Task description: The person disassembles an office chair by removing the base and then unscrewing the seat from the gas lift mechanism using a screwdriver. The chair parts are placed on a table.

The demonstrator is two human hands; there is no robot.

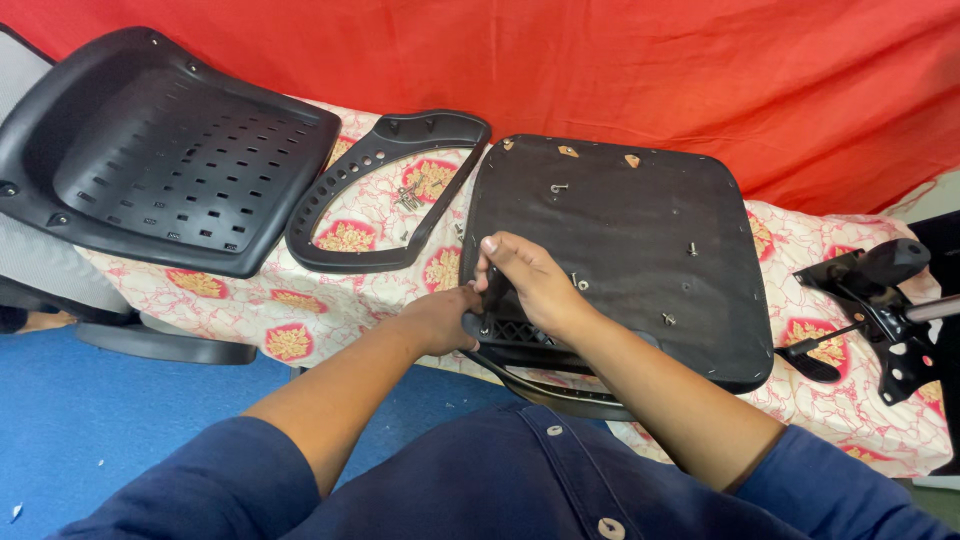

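1. Seen from above: upturned black seat base (640, 250) lying flat on a counter (330, 300) draped in a cream cloth with red and gold medallions, underside up, apparently so the screw points stay within reach.
2. Right hand (525, 280) curled over a black perforated armrest bracket (500, 335) at the seat's 8 o'clock corner, fingers closed on it, thumb pressed at its top edge.
3. Left hand (440, 320) at 9 o'clock of that bracket, wrapped shut around its outer side, seemingly bracing it against the seat edge.
4. Loose screws (577, 284) scattered on the seat's underside, one just at 3 o'clock of the right hand, others toward 12 and 4 o'clock; flat underside serving as a handy tray for them.
5. Second curved black armrest frame (385, 200) lying flat at 10 o'clock of the hands, with a small cluster of metal fittings (407, 196) resting on the cloth inside its loop.
6. Perforated black backrest shell (160, 150) at far 10 o'clock, hollow side up, nothing visible inside.
7. Black metal tilt mechanism (880, 300) with lever at 3 o'clock, partly over the counter's edge.
8. Red cloth (600, 70) hung behind; blue floor (100, 430) below.
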